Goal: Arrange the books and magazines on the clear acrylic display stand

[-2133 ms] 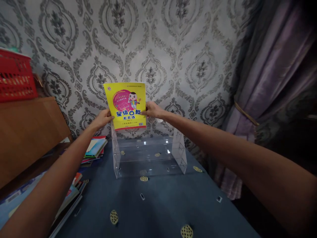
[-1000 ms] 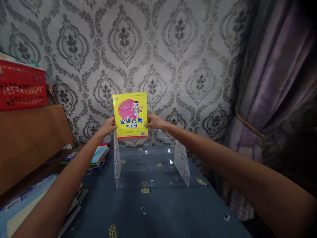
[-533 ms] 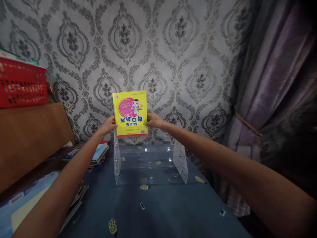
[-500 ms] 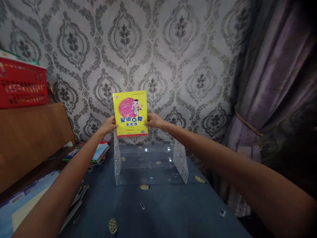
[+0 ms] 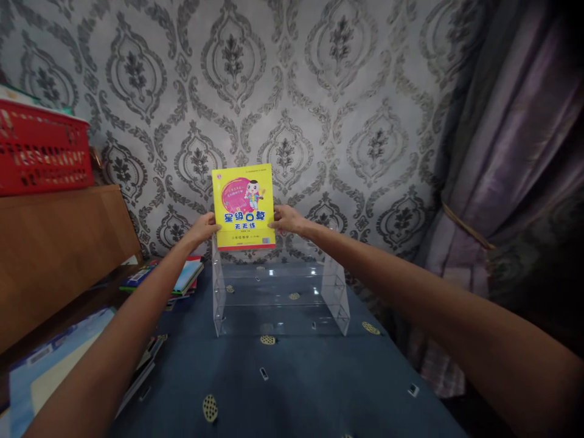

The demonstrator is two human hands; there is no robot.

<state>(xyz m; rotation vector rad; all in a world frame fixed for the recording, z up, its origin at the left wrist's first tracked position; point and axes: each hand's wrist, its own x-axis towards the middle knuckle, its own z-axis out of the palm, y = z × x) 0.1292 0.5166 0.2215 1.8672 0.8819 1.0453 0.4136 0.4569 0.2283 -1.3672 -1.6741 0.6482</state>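
Two bare hands, one yellow paperback book with a pink circle and cartoon figure on its cover, both gripping. Landmark: clear plastic tiered rack with slanted side panels. Book upright, cover facing the wearer, at the upper left part of the rack, above its lower shelves; can't tell if the bottom edge touches the top tier. Left hand clamped on the book's left edge, thumb on the cover, just above the rack's left panel. Right hand clamped on the right edge, thumb in front, above the rack's middle.

Rack stands on dark blue cloth with yellow pineapple prints. Left of rack: small stack of colourful books, near it. Nearer the wearer than the rack, also left: larger pile with a pale blue cover, partly hidden by the left forearm. Farther left of rack: brown wooden cabinet, red plastic basket on top. Behind rack: grey damask-patterned wallpaper. Right of rack, well apart: purple-grey curtain, tied back.
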